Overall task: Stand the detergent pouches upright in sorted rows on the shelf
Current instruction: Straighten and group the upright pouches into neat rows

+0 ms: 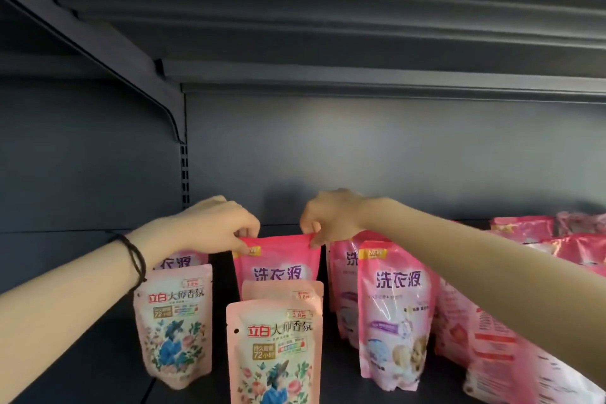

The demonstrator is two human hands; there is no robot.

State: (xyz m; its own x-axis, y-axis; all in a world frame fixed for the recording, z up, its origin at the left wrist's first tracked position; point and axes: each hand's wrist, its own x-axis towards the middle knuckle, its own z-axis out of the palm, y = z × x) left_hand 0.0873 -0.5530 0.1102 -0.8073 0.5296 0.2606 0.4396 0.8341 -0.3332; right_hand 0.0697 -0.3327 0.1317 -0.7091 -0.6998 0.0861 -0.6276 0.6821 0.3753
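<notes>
While your left hand [219, 229] and right hand [332, 219] pinch the pink pouch [278, 261] at its top corners, seat it level, twelve o'clock of the floral pouches [275, 351].

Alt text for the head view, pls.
The left hand and right hand pinch the top corners of a bright pink pouch, upright behind two pale floral pouches on a dark shelf. More pink pouches stand at right.

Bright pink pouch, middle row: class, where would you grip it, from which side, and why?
Pinch the flat top seal at its two corners, coming from above. The bright pink pouch stands upright with pale floral pouches covering its lower front, so its top is the clear part.
</notes>
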